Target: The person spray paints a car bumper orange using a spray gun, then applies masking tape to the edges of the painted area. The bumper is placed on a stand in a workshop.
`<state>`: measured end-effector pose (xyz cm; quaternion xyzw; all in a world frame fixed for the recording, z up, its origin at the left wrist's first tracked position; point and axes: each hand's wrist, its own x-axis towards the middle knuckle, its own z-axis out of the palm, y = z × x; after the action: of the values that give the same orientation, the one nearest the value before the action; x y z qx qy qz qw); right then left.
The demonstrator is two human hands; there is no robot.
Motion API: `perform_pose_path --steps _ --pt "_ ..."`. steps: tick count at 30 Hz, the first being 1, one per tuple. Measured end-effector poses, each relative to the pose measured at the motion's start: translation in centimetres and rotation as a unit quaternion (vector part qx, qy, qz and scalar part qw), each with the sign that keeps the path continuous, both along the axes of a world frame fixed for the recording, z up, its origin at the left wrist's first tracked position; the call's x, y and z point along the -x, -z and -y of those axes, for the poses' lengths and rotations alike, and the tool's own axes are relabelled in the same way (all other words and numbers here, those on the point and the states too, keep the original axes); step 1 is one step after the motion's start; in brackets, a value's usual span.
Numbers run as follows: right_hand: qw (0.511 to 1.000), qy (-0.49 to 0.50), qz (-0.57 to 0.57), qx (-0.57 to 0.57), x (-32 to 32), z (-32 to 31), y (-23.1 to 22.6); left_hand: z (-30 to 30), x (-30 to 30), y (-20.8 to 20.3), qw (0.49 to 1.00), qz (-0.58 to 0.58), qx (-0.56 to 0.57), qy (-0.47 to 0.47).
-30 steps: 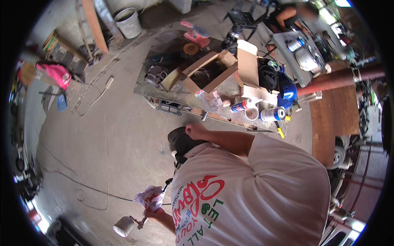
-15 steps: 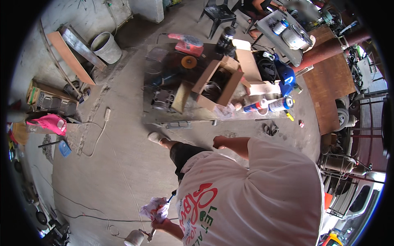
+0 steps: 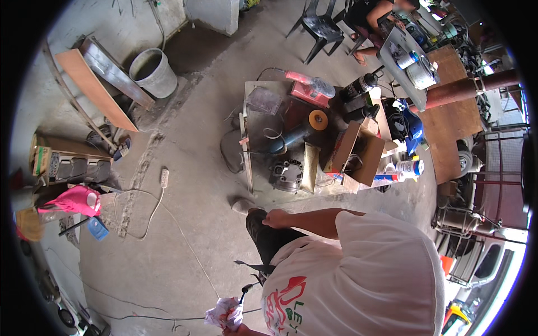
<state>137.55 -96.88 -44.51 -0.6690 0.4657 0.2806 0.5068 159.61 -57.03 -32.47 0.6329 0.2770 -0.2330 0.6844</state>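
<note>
At the lower edge my left hand point(image 3: 240, 331), only partly in view, is closed on a crumpled white cloth point(image 3: 224, 313) with red marks. Whatever else it might grip lies below the picture. A thin black piece with a knobbed end point(image 3: 246, 288) shows just above the cloth. My right hand point(image 3: 273, 218) is curled into a fist over my dark trouser leg point(image 3: 259, 238), with nothing visible in it. Nearest to that hand is a low workbench point(image 3: 259, 168) bearing a grey cast-metal part point(image 3: 287, 175), a teal angle grinder point(image 3: 286, 140) and an opened cardboard box point(image 3: 370, 159).
Left of me a power strip point(image 3: 164, 178) and its cord lie on the concrete floor, with a dark hose point(image 3: 140, 317) lower down. A grey bucket point(image 3: 159, 84) and leaning boards point(image 3: 92, 87) line the wall. Black chairs point(image 3: 322, 28) and a seated person point(image 3: 372, 17) are at the back.
My view has shifted, so the bench now appears farther right and lower. My right fist has moved left over my leg. A pale cup-like thing beside my left hand has left the picture.
</note>
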Motion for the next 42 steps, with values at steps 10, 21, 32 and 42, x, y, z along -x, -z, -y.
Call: perform_pose_path --steps 10,21,32,42 --pt "0.991 0.045 -0.118 0.049 4.8 -4.5 5.8 -0.9 -8.8 0.7 0.999 -0.03 0.001 -0.045" --pt "0.926 0.364 -0.098 0.012 3.5 -19.7 -3.1 -3.8 -20.6 6.0 0.973 0.09 -0.013 0.211" --pt "0.778 0.604 -0.165 0.053 12.5 -52.4 -2.8 0.3 -22.2 4.3 0.854 -0.082 -0.002 0.513" --pt "0.716 0.68 -0.154 0.01 17.2 -71.6 -2.2 4.0 -6.8 7.2 0.713 -0.075 0.081 0.693"
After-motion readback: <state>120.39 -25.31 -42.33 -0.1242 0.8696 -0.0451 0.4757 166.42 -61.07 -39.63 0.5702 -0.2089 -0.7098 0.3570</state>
